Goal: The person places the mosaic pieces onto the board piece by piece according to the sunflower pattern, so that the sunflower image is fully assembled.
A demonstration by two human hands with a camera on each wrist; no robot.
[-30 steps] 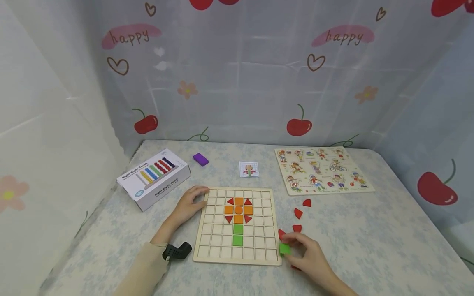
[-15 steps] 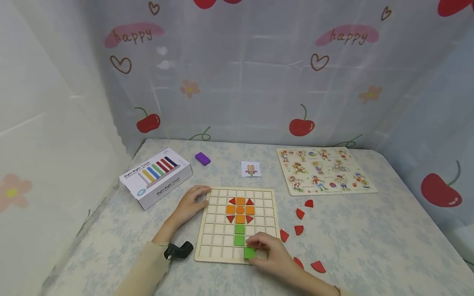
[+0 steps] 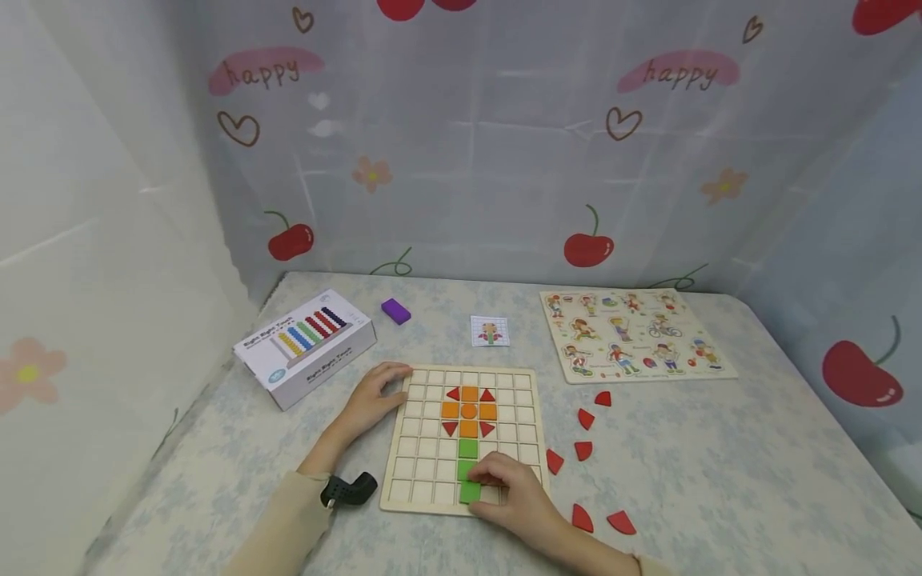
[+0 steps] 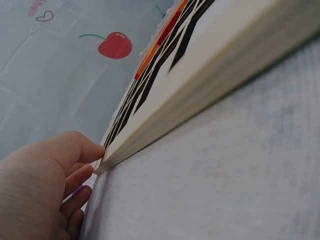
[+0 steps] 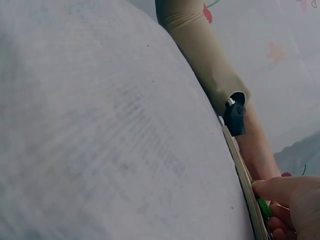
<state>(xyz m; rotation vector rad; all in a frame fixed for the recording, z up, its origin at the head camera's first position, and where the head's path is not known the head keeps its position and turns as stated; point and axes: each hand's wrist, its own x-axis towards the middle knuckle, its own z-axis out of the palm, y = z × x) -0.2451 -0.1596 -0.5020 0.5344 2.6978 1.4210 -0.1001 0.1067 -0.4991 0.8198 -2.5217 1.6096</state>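
Right hand (image 3: 515, 500) low over the near edge of the wooden grid board (image 3: 425, 472), fingers curled round a green square tile (image 3: 470, 492), pinching it at the bottom row, in the column of the green stem. Tile flat or nearly so, edges roughly square with the grid lines; no long axis to speak of, being square. Whether fully seated in its cell, hard to tell. Directly above, two more green squares (image 3: 467, 449), then an orange cross with red triangles (image 3: 468, 411) at the corners. Right forearm in from the near right, wrist low over the worktop (image 3: 720, 480). From the right wrist view, only fingertips (image 5: 280, 192) at the board's edge with a sliver of green beneath.

Left hand (image 3: 370, 396) resting at the far left corner of the board, fingers relaxed and fairly straight, thumb tip touching the edge, nothing gripped. Left forearm in a beige sleeve (image 3: 277, 532), angled up from the near left, a black wrist device (image 3: 347, 490) just beside the board's near left corner. In the left wrist view, the thumb (image 4: 75, 147) against the board's corner.

Red curved pieces (image 3: 583, 450) scattered right of the board. Farther back: a white box (image 3: 306, 348), a purple block (image 3: 395, 310), a small pattern card (image 3: 490, 330), a picture puzzle board (image 3: 634, 334).
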